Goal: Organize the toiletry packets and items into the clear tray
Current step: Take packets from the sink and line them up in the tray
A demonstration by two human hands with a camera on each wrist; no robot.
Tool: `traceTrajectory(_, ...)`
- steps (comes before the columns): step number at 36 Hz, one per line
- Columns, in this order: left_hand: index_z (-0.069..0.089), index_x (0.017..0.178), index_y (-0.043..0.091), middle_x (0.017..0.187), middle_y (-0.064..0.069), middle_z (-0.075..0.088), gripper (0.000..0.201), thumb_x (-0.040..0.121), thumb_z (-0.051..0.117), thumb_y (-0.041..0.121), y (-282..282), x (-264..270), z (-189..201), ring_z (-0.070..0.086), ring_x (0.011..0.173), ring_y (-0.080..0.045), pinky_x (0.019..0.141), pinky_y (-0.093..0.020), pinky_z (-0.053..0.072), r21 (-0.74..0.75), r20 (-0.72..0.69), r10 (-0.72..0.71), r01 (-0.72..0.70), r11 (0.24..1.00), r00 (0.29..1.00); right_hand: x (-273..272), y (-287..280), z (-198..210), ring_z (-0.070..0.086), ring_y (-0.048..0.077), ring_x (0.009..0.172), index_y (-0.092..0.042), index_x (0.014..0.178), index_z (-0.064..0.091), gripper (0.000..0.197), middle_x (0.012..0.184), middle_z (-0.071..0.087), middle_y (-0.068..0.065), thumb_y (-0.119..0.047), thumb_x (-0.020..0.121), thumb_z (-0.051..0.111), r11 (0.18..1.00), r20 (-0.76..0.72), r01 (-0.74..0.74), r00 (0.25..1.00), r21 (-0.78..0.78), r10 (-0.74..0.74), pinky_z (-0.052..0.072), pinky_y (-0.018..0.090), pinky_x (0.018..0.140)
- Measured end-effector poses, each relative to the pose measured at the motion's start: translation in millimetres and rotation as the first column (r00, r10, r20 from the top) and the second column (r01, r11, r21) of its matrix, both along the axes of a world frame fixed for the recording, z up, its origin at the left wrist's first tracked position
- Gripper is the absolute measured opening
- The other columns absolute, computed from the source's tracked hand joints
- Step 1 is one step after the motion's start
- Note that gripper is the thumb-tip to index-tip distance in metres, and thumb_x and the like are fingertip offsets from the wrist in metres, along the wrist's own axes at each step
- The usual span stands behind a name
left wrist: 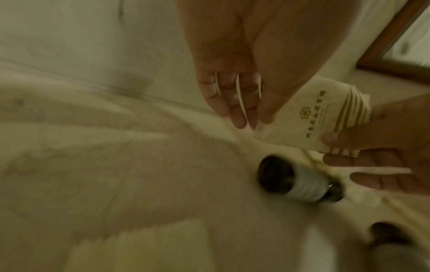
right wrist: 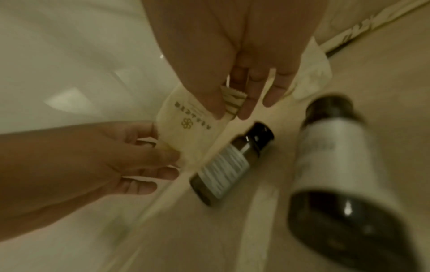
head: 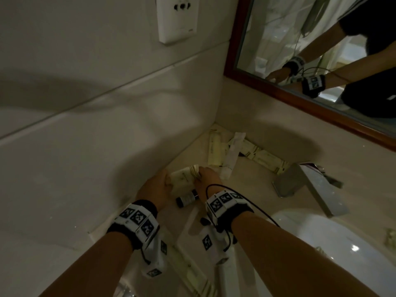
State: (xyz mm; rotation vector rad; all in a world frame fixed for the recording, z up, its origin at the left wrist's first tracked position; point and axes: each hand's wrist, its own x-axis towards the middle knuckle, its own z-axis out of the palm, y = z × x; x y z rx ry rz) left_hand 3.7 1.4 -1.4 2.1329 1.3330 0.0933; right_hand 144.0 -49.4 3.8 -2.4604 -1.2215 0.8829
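Note:
A small stack of cream toiletry packets (head: 183, 179) with gold-striped ends is held between both hands over the counter corner. My left hand (head: 166, 183) holds the plain end. My right hand (head: 200, 175) pinches the fanned striped end (right wrist: 232, 104). In the left wrist view the packets (left wrist: 307, 119) show a gold flower logo. A dark bottle (head: 186, 198) with a white label lies on its side just below the packets, and a second, larger bottle (right wrist: 337, 165) lies beside it. The clear tray's rim (right wrist: 172, 189) runs diagonally under the hands.
More cream packets (head: 216, 148), a long white sachet (head: 232, 155) and a strip of packets (head: 263, 157) lie in the back corner by the wall. A steel faucet (head: 308, 185) and white basin (head: 321, 243) are at the right, below a wood-framed mirror (head: 278, 91).

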Motion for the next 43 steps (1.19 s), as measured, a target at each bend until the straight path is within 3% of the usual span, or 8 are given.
traceTrajectory(6, 0.042, 0.132, 0.014, 0.101, -0.006, 0.06, 0.039, 0.095, 0.052, 0.013, -29, 2, 41, 0.055, 0.089, -0.021, 0.076, -0.031, 0.046, -0.037, 0.223, 0.047, -0.039, 0.999, 0.974, 8, -46, 44, 0.056, 0.027, 0.109, -0.01, 0.12, 0.055, 0.033, 0.12, 0.059, 0.009, -0.03, 0.096, 0.045, 0.987, -0.059, 0.05, 0.997, 0.151, -0.041, 0.044, 0.03, 0.089)
traceTrajectory(14, 0.038, 0.129, 0.02, 0.092, -0.003, 0.061, 0.043, 0.091, 0.055, 0.007, -112, 29, 83, 0.062, 0.083, -0.022, 0.071, -0.034, 0.052, -0.084, 0.315, -0.111, 0.145, 0.986, 0.943, 32, -158, 81, 0.066, 0.024, 0.088, -0.01, 0.103, 0.064, 0.046, 0.099, 0.07, 0.008, -0.046, 0.096, 0.036, 0.905, -0.307, 0.307, 0.927, 0.295, -0.214, 0.051, 0.04, 0.083)
traceTrajectory(18, 0.037, 0.126, 0.021, 0.082, 0.004, 0.053, 0.043, 0.091, 0.056, 0.006, -163, 53, 93, 0.058, 0.076, -0.016, 0.068, -0.03, 0.052, -0.126, 0.332, -0.198, 0.252, 0.96, 0.922, 47, -228, 92, 0.064, 0.019, 0.08, -0.013, 0.1, 0.066, 0.041, 0.096, 0.069, 0.007, -0.042, 0.098, 0.037, 0.821, -0.439, 0.473, 0.842, 0.32, -0.314, 0.047, 0.035, 0.078)
traceTrajectory(23, 0.037, 0.123, 0.025, 0.091, 0.001, 0.058, 0.041, 0.09, 0.055, 0.008, -239, 86, 97, 0.062, 0.087, -0.021, 0.073, -0.033, 0.051, -0.136, 0.316, -0.294, 0.349, 0.927, 0.902, 71, -322, 93, 0.063, 0.012, 0.071, -0.035, 0.077, 0.061, 0.032, 0.084, 0.067, -0.002, -0.038, 0.098, 0.038, 0.759, -0.459, 0.55, 0.806, 0.347, -0.374, 0.045, 0.028, 0.068)
traceTrajectory(30, 0.035, 0.112, 0.033, 0.092, -0.008, 0.06, 0.038, 0.09, 0.054, 0.009, -348, 131, 93, 0.064, 0.079, -0.025, 0.064, -0.032, 0.049, -0.133, 0.313, -0.432, 0.489, 0.862, 0.846, 99, -446, 92, 0.061, 0.007, 0.066, -0.031, 0.078, 0.065, 0.031, 0.074, 0.067, -0.009, -0.03, 0.099, 0.041, 0.636, -0.534, 0.673, 0.719, 0.378, -0.445, 0.044, 0.014, 0.056)
traceTrajectory(34, 0.037, 0.123, 0.026, 0.095, -0.006, 0.057, 0.036, 0.093, 0.052, 0.01, -402, 160, 89, 0.055, 0.066, -0.011, 0.052, -0.012, 0.039, -0.123, 0.303, -0.485, 0.539, 0.833, 0.82, 118, -507, 88, 0.059, 0.012, 0.063, -0.03, 0.07, 0.067, 0.036, 0.06, 0.066, -0.011, -0.024, 0.098, 0.044, 0.552, -0.567, 0.754, 0.644, 0.356, -0.513, 0.041, 0.022, 0.058)
traceTrajectory(40, 0.037, 0.126, 0.026, 0.099, -0.008, 0.053, 0.039, 0.093, 0.05, 0.009, -467, 197, 87, 0.053, 0.072, -0.019, 0.06, -0.025, 0.043, -0.166, 0.311, -0.518, 0.583, 0.796, 0.797, 143, -580, 85, 0.058, 0.017, 0.07, -0.025, 0.074, 0.069, 0.033, 0.072, 0.067, 0.001, -0.022, 0.097, 0.045, 0.482, -0.599, 0.811, 0.575, 0.331, -0.557, 0.041, 0.026, 0.062)
traceTrajectory(43, 0.037, 0.128, 0.024, 0.094, -0.004, 0.05, 0.04, 0.094, 0.05, 0.009, -493, 212, 83, 0.051, 0.072, -0.016, 0.057, -0.019, 0.04, -0.183, 0.304, -0.534, 0.598, 0.78, 0.789, 154, -608, 80, 0.057, 0.017, 0.069, -0.025, 0.075, 0.068, 0.032, 0.073, 0.067, 0.003, -0.019, 0.097, 0.045, 0.45, -0.592, 0.824, 0.562, 0.344, -0.578, 0.041, 0.027, 0.062)
